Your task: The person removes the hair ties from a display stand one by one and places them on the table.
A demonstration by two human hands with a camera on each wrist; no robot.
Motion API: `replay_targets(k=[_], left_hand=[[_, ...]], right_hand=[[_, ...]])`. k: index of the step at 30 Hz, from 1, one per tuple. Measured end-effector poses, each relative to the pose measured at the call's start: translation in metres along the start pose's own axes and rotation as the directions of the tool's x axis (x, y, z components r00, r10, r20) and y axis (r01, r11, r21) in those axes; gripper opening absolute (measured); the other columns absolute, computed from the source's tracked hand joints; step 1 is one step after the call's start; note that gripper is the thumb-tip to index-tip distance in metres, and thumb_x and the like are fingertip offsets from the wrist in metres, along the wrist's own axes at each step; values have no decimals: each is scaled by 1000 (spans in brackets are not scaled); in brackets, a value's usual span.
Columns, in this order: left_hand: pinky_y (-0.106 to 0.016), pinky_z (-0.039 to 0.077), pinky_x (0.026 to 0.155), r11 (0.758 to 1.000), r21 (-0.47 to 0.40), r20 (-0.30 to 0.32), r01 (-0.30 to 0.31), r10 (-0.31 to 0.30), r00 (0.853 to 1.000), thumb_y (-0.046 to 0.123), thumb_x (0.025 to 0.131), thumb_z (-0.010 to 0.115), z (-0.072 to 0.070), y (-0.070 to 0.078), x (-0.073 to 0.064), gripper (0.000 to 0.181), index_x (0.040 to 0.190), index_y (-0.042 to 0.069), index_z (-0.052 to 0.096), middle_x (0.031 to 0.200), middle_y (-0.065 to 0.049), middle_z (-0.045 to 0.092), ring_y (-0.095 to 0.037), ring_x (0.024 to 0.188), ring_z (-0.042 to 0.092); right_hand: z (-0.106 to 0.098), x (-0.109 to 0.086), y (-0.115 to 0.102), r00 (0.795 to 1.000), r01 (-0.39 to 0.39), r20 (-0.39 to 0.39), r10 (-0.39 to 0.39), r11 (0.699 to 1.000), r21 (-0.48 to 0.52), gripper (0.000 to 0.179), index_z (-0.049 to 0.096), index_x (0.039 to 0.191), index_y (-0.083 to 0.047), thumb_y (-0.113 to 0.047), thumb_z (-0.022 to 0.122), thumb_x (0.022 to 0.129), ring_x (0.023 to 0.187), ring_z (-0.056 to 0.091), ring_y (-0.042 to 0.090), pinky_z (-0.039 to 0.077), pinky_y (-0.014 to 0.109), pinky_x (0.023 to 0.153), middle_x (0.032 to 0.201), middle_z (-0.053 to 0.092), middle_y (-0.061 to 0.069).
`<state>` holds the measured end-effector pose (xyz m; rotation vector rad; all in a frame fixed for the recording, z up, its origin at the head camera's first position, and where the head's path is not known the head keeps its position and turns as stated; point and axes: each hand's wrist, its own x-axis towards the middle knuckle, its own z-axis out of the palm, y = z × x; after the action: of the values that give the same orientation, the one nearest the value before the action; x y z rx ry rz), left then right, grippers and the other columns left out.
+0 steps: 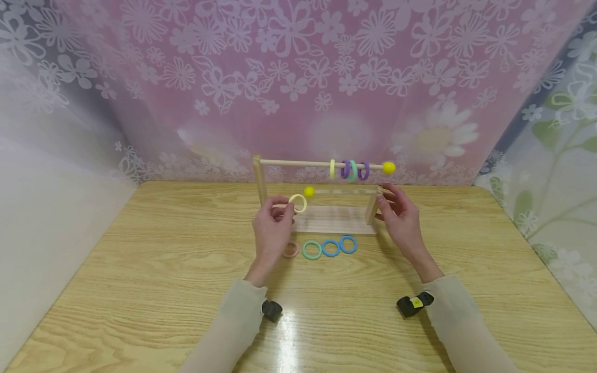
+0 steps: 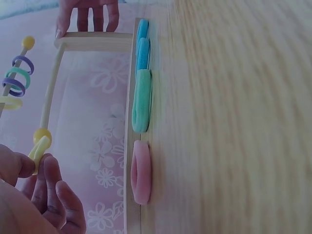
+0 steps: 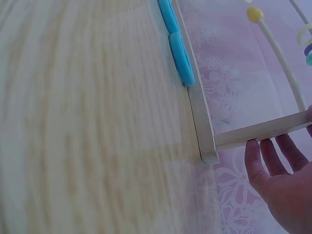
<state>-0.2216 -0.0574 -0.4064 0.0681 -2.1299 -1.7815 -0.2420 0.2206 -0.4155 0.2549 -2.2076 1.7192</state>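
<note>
My left hand (image 1: 272, 228) pinches a pale yellow hair tie (image 1: 297, 203) between thumb and fingers. It is right at the yellow ball (image 1: 309, 191) on the free end of the lower rod (image 1: 345, 191), overlapping the ball in the left wrist view. My right hand (image 1: 401, 220) holds the right post (image 1: 371, 207) of the wooden stand near its top, fingertips against the outer side in the right wrist view. On the upper rod (image 1: 294, 163) hang a yellow hair tie (image 1: 332, 169), two purple ones and a green one (image 1: 353, 171) between them.
In front of the stand's base (image 1: 326, 220) lie a pink hair tie (image 1: 291, 250), a green one (image 1: 312, 250) and two blue ones (image 1: 347, 244) in a row. A yellow ball (image 1: 388, 168) caps the upper rod. Behind the table (image 1: 163, 259) hangs a flowered curtain (image 1: 298, 77).
</note>
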Motion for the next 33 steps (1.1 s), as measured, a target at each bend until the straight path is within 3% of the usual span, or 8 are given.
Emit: replay_targets(k=[11, 17, 21, 29, 33], left_hand=[[-17, 50, 53, 1000, -10, 87, 1, 0, 996, 16, 96, 69, 4, 2, -8, 14, 107, 8, 70, 88, -22, 77, -43, 75, 73], [-16, 46, 48, 999, -29, 118, 15, -12, 993, 15, 95, 69, 9, 2, -12, 14, 106, 7, 70, 88, -24, 76, -44, 74, 72], [-16, 51, 54, 999, -35, 137, -5, 10, 991, 13, 94, 69, 14, 4, -15, 13, 105, 5, 70, 86, -23, 76, -45, 74, 72], [-16, 49, 56, 1000, -20, 212, -4, 8, 977, 13, 95, 69, 23, 4, -20, 13, 106, 7, 70, 89, -24, 76, -44, 76, 73], [-16, 49, 56, 1000, 22, 233, 1, -6, 972, 15, 95, 70, 27, 4, -22, 13, 106, 9, 71, 87, -18, 78, -39, 75, 74]], right_hand=[[0, 0, 1, 1000, -6, 7, 6, 1000, 13, 43, 51, 147, -5, -21, 54, 107, 107, 67, 14, 60, 22, 80, 131, 57, 25], [-3, 1, 1, 999, -38, 26, 37, 999, 35, 47, 49, 148, -4, -23, 55, 106, 108, 67, 12, 60, 20, 79, 126, 61, 8], [-5, 2, 1, 998, -49, 43, 47, 998, 48, 47, 49, 148, -3, -23, 56, 106, 108, 67, 11, 61, 21, 79, 124, 62, -1], [-11, 6, 0, 992, -81, 101, 71, 991, 102, 47, 50, 146, -4, -24, 59, 104, 112, 65, 12, 62, 26, 80, 121, 63, -9], [-14, 8, -1, 986, -126, 130, 104, 976, 176, 44, 53, 143, -7, -23, 62, 103, 114, 64, 13, 62, 26, 79, 120, 64, -9]])
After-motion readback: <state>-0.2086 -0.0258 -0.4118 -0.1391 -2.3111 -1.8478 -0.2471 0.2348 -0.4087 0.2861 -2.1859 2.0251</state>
